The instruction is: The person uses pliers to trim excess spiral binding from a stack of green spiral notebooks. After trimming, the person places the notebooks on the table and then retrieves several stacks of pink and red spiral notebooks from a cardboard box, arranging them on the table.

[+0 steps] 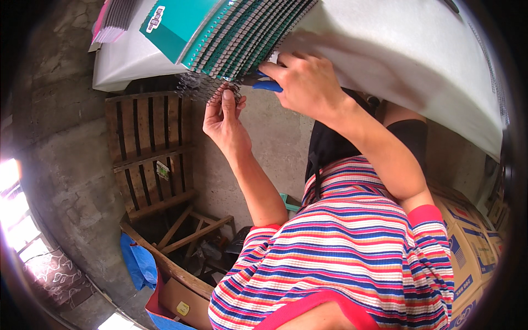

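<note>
A stack of teal spiral notebooks [181, 25] lies at the edge of the white-covered table, its dark coil spines fanned toward me. Loose ends of the spiral wires [193, 87] stick out past the near corner of the stack. My left hand [226, 118] is closed, pinching one of these coil ends between thumb and fingers just below the corner. In my right hand [308, 80] is a blue-handled hand tool that looks like pliers [268, 86], its jaws pointing left at the coils. Its tip is hard to make out among the wires.
More spiral-bound books with a pink cover [113, 22] lie at the table's far left. Below the white table cover [385, 60] stand a wooden slatted frame [151, 148] and a blue bag [140, 261] on the left. Cardboard boxes [467, 247] are stacked at right.
</note>
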The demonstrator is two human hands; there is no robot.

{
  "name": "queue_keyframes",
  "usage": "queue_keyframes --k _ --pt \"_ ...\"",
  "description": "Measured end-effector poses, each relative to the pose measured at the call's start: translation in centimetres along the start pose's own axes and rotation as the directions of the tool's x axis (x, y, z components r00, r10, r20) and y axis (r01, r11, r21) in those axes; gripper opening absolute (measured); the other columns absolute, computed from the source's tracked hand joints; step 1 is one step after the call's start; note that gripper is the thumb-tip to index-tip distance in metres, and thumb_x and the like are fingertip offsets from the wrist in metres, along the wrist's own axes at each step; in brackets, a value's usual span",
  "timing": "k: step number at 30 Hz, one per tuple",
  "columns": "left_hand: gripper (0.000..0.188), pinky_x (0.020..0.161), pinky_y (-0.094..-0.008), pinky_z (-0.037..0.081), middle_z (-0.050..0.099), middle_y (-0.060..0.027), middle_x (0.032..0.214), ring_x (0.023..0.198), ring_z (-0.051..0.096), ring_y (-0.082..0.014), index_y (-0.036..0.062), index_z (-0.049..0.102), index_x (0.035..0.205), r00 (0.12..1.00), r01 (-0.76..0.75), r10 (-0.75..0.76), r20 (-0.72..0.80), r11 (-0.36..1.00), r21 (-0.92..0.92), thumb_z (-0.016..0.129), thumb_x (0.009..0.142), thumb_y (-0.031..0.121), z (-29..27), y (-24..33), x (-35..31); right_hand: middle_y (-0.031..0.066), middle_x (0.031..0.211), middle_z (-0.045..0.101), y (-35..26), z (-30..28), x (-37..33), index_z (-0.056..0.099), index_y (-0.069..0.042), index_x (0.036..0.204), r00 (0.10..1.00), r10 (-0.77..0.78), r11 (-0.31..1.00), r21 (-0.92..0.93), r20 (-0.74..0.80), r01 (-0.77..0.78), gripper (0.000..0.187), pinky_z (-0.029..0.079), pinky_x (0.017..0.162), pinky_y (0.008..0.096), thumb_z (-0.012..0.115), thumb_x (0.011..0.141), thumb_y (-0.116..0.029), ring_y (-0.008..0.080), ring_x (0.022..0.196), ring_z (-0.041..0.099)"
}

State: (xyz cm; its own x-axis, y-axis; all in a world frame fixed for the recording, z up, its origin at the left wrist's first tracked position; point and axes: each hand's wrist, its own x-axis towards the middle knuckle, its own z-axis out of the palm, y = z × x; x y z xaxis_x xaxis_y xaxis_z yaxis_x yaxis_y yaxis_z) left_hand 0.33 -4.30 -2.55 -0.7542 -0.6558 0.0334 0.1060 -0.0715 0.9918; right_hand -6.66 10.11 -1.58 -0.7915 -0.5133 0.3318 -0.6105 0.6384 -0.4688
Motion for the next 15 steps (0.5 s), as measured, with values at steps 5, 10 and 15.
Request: queue_keyframes --k 5,10,15 --pt "0.03 0.059 -0.022 0.052 0.06 -0.0045 0.087 0.072 0.057 -0.0087 -0.0018 0.056 0.111 0.995 -0.095 0.092 0.049 0.993 0.07 0.065 0.084 0.009 -0.5 0.7 -0.3 0.0014 0.088 0.06 -0.2 -0.8 -0.5 0.065 -0.016 0.09 0.961 -0.08 0.993 -0.11 -0.264 0.052 0.025 0.038 0.086 0.0404 0.071 0.067 -0.022 0.0184 0.089 0.058" --pt "0.03 0.058 -0.0228 0.052 0.06 -0.0046 0.088 0.069 0.057 -0.009 -0.003 0.057 0.11 0.995 -0.062 0.053 0.089 0.993 0.101 0.065 0.084 0.01 -0.8 1.2 -0.3 -0.0007 0.091 0.058 -0.2 -0.1 -0.2 0.065 -0.018 0.092 0.966 -0.084 0.992 -0.115 -0.246 0.057 0.03 0.032 0.089 0.0419 0.073 0.065 -0.027 0.0177 0.093 0.055" --pt "0.027 0.058 -0.0244 0.053 0.061 -0.0066 0.092 0.07 0.057 -0.0101 -0.0053 0.058 0.107 0.996 -0.057 0.051 0.073 0.996 0.071 0.064 0.085 0.009 -1.3 0.9 0.3 -0.0002 0.09 0.058 -0.7 -0.2 -0.1 0.065 -0.018 0.092 0.973 -0.08 0.992 -0.111 -0.219 0.057 0.028 0.035 0.085 0.0425 0.073 0.066 -0.027 0.0184 0.091 0.056"
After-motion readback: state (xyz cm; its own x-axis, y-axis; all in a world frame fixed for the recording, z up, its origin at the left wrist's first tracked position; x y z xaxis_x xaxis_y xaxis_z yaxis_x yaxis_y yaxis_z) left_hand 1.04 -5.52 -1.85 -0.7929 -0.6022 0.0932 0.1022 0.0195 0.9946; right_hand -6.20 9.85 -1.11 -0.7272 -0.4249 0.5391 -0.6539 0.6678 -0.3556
